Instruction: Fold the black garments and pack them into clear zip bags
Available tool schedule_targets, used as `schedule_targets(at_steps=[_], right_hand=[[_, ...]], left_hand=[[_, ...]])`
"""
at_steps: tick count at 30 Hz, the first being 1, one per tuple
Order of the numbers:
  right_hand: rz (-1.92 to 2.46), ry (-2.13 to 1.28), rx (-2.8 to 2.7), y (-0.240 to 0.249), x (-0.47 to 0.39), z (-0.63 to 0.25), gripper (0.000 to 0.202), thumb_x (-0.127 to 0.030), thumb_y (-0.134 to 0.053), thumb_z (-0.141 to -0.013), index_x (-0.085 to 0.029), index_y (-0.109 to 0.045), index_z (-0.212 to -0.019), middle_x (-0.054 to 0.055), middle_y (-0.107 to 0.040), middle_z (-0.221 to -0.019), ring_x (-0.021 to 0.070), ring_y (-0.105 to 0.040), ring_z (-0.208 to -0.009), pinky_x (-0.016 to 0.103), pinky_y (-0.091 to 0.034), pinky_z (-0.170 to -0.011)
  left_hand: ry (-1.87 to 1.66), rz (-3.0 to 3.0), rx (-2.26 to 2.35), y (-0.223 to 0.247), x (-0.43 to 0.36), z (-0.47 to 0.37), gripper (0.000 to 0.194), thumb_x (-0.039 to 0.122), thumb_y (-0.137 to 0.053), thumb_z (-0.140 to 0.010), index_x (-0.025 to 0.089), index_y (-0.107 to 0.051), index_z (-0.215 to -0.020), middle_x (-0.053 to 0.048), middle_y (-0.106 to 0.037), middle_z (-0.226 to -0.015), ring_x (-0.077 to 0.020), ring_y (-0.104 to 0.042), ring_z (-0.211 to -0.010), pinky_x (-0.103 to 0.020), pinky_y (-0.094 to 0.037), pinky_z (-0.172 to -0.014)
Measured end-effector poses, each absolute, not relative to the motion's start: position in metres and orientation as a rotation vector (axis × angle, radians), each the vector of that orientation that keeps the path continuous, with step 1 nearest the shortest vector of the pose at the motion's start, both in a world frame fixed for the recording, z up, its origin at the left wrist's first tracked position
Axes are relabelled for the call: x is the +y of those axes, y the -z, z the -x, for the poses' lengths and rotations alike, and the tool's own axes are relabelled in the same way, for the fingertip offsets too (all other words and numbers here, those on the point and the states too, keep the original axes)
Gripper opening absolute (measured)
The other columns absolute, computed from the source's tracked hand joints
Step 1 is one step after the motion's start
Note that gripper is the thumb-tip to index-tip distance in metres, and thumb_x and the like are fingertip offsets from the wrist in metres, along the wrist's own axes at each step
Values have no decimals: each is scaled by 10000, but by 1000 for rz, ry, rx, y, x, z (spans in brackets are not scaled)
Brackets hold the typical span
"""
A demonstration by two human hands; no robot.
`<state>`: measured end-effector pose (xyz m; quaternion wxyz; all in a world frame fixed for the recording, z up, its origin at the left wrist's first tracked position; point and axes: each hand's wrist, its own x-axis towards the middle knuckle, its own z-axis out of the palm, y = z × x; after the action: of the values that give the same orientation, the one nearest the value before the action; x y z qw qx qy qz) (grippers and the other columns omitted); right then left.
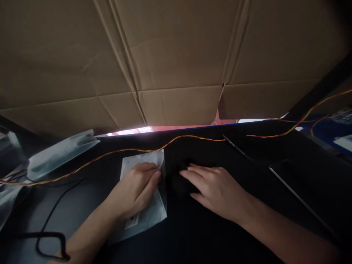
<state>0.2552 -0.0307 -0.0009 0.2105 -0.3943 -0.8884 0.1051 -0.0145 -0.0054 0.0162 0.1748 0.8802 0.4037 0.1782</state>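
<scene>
My left hand (143,187) lies on a clear plastic bag (161,214) with its fingers curled and thumb pressed in, gripping it. A white sheet or label (133,222) shows inside the bag, partly under the hand. To the right, my right hand (213,189) has its fingers and thumb around a black object (181,183). That object blends into the dark table, so its kind and outline are hard to make out. The two hands are apart.
A large cardboard sheet (178,55) rises behind the black table (192,234). A red-yellow twisted wire (110,152) crosses the tabletop. More plastic packaging (63,154) and a black cable (52,234) lie left. Two thin dark flat things with shiny edges (299,200) lie right.
</scene>
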Motion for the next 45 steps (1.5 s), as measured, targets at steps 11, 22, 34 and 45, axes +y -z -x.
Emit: schedule_targets(at_steps=[11, 22, 34, 45], right_hand=[[924, -268, -2140, -6, -39, -254, 398, -193, -711, -947, -179, -690, -1344, 105, -796, -1294, 274, -765, -1196, 394, -646, -998], [970, -163, -2718, -10, -40, -245, 293, -399, -843, -908, -191, -736, -1084, 42, -772, -1078, 287, -660, -994, 454, -557, -818], [473, -268, -2829, 5, -41, -242, 533, -498, -674, -992, -125, -648, -1372, 92, -718, -1378, 315, -561, -1323, 461, -367, -1193], [1006, -370, -2603, 13, -65, -212, 594, -462, -560, -1056, -95, -598, -1521, 198, -649, -1523, 373, -503, -1483, 530, -328, -1281]], left_hand=[[-617, -2148, 1131, -12, -24, -7, 177, 111, -505, -808, 203, -656, -817, -35, -718, -845, -198, -685, -738, -314, -559, -681], [-916, -1879, 1114, -5, -23, -5, 350, 168, -546, -951, 268, -524, -1286, 51, -600, -826, -140, -566, -683, -251, -458, -607], [-657, -2177, 998, -10, -9, 11, 308, 310, -597, -1069, 322, -724, -1349, -51, -754, -1343, -295, -641, -1366, -506, -475, -1199], [-673, -2033, 868, 7, -24, -1, 525, 514, -374, -1157, 467, -355, -1680, 64, -344, -1782, -283, -216, -1688, -591, -123, -1398]])
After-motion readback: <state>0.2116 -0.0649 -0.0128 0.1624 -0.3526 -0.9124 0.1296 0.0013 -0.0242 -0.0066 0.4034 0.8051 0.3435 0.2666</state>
